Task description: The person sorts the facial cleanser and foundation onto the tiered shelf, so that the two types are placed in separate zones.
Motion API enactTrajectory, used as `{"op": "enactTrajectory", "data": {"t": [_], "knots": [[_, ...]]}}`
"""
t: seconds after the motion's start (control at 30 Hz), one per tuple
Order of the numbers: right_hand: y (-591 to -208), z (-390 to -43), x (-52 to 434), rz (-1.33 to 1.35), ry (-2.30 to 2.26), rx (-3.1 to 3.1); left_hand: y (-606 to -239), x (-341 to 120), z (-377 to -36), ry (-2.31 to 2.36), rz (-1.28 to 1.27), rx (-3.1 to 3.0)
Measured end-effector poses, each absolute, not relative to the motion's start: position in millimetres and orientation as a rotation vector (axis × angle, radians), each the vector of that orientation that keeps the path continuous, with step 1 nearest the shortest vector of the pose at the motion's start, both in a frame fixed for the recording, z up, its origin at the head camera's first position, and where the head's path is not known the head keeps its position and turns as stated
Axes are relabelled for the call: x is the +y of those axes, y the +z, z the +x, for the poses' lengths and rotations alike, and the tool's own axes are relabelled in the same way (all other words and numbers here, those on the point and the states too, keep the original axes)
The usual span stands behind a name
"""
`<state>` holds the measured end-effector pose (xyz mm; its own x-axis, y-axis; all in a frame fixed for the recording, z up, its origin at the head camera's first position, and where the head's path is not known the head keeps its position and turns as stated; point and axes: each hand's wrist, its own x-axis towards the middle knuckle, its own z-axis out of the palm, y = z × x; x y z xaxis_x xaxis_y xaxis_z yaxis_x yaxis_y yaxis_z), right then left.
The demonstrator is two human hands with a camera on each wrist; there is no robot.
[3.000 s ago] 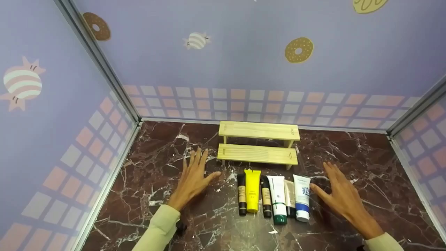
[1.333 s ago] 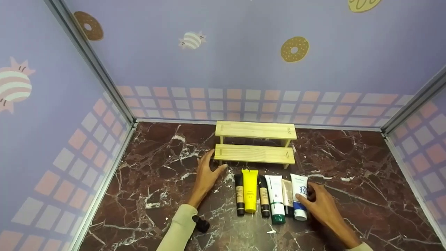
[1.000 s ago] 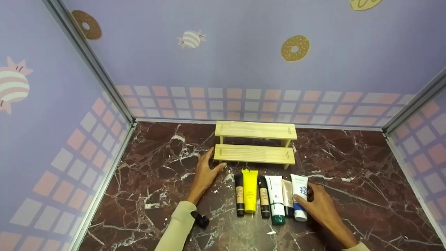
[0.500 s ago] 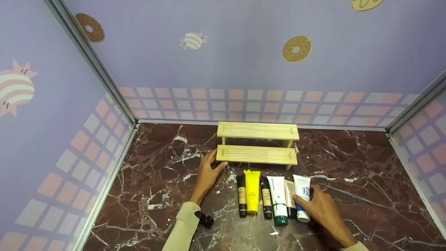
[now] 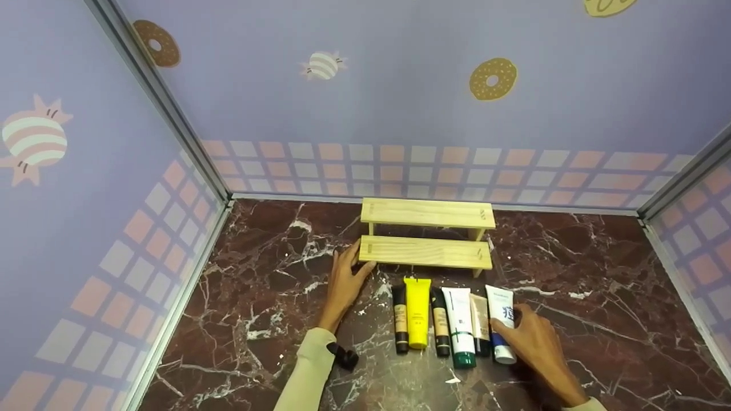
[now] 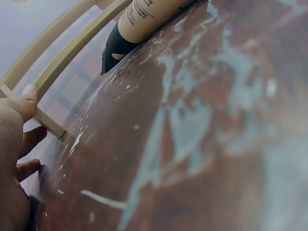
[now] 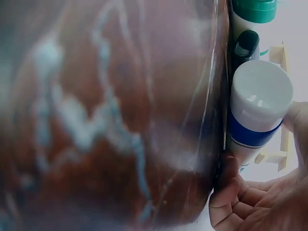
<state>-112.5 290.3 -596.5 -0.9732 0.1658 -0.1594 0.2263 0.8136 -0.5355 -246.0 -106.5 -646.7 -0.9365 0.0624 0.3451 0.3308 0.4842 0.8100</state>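
At lower right of the head view, grasps the blue-and-white tube with the right hand: thumb laid across the printed face, fingers curled under the far side. Shows the same from the right wrist view, with the tube's white cap close to the lens and a curled fingertip tucked against the blue band. Lies as yet on the marble top, cap toward the bottom of the frame, last on the right in the row and touching the beige tube.

Left of centre, clasps the left end of the wooden rack with the left hand, thumb on the front of the lower step, fingers round the end. Confirms this in the left wrist view: thumb tip pressed to the pale wood.

Differs from three seconds back, when both hands lay flat and spread on the stone, clear of everything. Since then: left gone up to the rack, right closed in on the tube, thumb sliding further over it in the last second. Means, judging by this, grip made and rack steadied, but nothing lifted.

Leaves untouched the yellow tube, the green-capped tube and two black tubes in the row.
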Motion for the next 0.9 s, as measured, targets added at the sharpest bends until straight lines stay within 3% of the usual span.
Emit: {"op": "enactTrajectory", "data": {"t": [0.9], "knots": [[-583, -124, 304, 0.358, -1.125, 2.972, -647, -106, -247, -1.461, -0.340, -2.467]]}}
